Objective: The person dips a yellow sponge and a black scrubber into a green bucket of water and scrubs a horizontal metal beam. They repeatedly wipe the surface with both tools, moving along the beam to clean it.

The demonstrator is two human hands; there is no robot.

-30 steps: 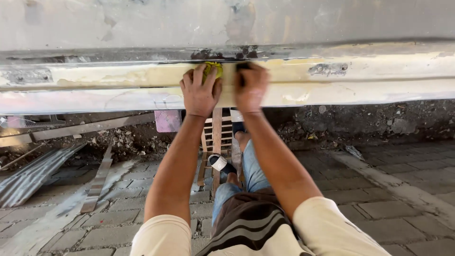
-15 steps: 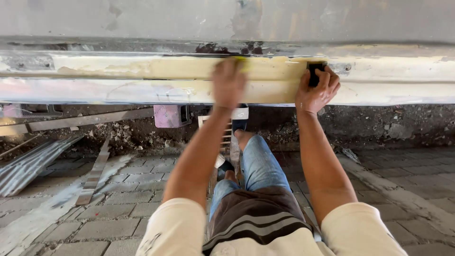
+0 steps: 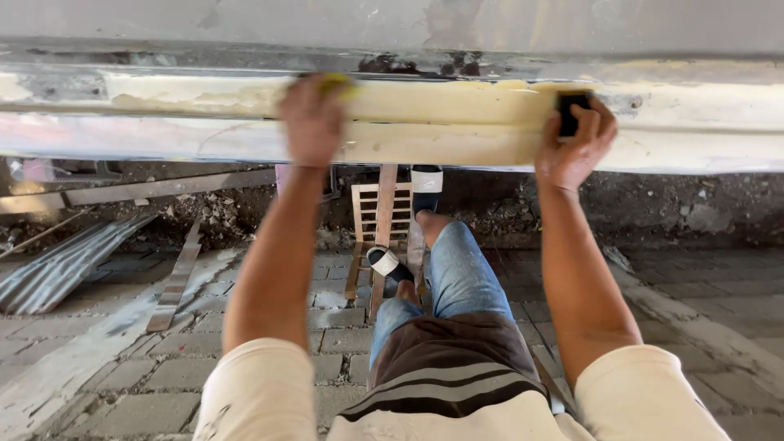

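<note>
A long pale panel (image 3: 441,122) with a band of yellowish filler runs across the top of the head view. My left hand (image 3: 311,121) presses a yellow-green pad (image 3: 336,83) flat against the filler, a little left of centre; the pad shows only past my fingertips. Further right, my right hand (image 3: 573,143) holds a small black block (image 3: 570,110) against the same band, fingers curled round it. Both arms reach up from short cream sleeves. My legs in blue jeans stretch out below.
Under the panel lie dirt and rubble. A small wooden stool frame (image 3: 380,219) stands by my sandalled feet. Corrugated metal sheets (image 3: 57,265) and loose strips lie on the paving at the left. Grey brick pavers (image 3: 694,302) cover the ground.
My hands started close together near the middle of the panel. The right hand slid right along the filler with the black block; the left hand with the yellow pad now sits further left.
</note>
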